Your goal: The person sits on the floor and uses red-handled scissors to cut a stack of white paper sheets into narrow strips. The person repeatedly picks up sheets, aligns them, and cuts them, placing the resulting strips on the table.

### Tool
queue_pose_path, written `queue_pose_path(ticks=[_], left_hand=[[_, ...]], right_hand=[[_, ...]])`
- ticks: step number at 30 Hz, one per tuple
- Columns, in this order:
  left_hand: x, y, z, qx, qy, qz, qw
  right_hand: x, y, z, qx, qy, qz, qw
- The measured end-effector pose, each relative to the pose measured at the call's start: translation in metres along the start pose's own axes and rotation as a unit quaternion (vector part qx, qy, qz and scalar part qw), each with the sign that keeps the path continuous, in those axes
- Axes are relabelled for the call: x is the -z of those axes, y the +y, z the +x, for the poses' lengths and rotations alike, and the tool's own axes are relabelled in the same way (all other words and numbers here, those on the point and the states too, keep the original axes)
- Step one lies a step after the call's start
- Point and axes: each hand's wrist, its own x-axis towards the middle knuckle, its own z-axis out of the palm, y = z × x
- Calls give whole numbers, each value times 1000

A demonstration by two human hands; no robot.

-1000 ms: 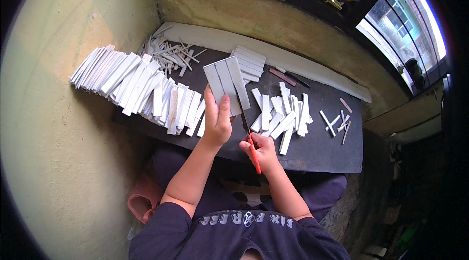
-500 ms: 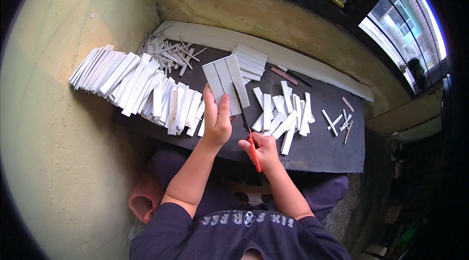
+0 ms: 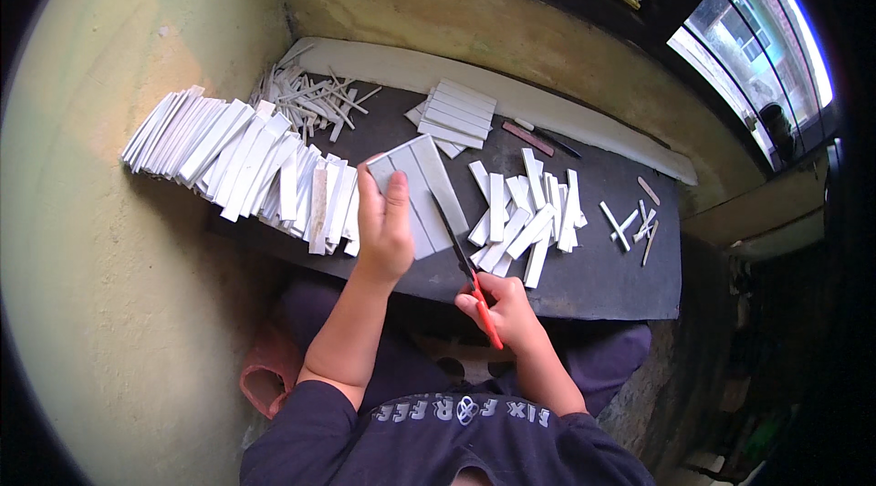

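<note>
Over a dark, flat surface (image 3: 611,292), near loose, narrow white strips (image 3: 530,232), a white rectangular sheet (image 3: 422,208) marked with lengthwise lines is held in the left hand's (image 3: 388,230) grip; black-bladed, red-handled scissors (image 3: 467,262) are held in the right hand's (image 3: 507,305), blades against the sheet.

Seemingly a makeshift workroom: stained walls (image 3: 438,20), a barred window (image 3: 754,43). White strips (image 3: 530,231) lie heaped on a dark worktop (image 3: 607,281).

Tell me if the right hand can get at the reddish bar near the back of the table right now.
Probably not as things stand: the right hand holds the red-handled scissors, and the loose white strips lie between it and the reddish bar.
</note>
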Motion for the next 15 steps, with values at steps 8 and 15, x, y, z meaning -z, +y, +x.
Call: queue_pose_path(ticks=[8,15], left_hand=[[-11,1,-22,-13,-59,88,994],[-11,-9,-17,-10,-58,95,994]], right_hand=[[14,-1,-6,22,-55,53,997],[10,5,0,58,-10,14,998]])
